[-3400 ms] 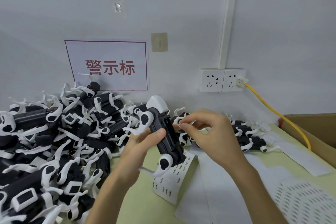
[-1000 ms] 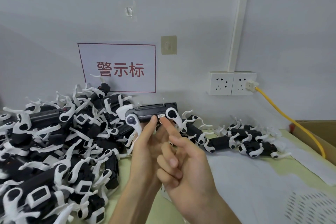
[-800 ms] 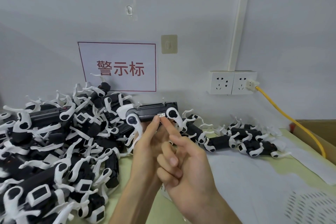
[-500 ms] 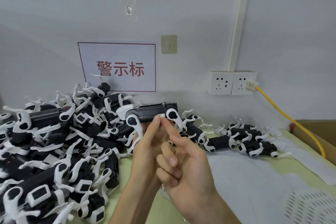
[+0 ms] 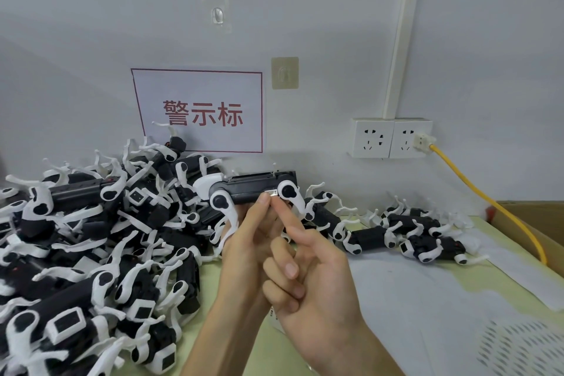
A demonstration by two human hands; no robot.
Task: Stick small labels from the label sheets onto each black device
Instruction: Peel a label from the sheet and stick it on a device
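Note:
My left hand [image 5: 247, 241] holds one black device [image 5: 253, 189] with white clips up in front of the wall, lying level, thumb on its near face. A small white label [image 5: 271, 193] sits on that face beside the right clip. My right hand [image 5: 308, 272] is just right of the left one. Its straight index fingertip presses at the label, and its other fingers are curled and hold nothing. A printed label sheet [image 5: 272, 314] shows only as a sliver under my hands.
A large heap of black devices [image 5: 91, 238] fills the table's left side. A short row of devices [image 5: 412, 238] lies at the back right. White backing sheets [image 5: 412, 290] cover the green table. A cardboard box [image 5: 537, 229], yellow cable [image 5: 476, 192] and wall sockets [image 5: 390, 137] are at right.
Since 3.4 s ago the device was raised and turned level, and my right index finger came onto the label. Over the last second both hands stay almost still.

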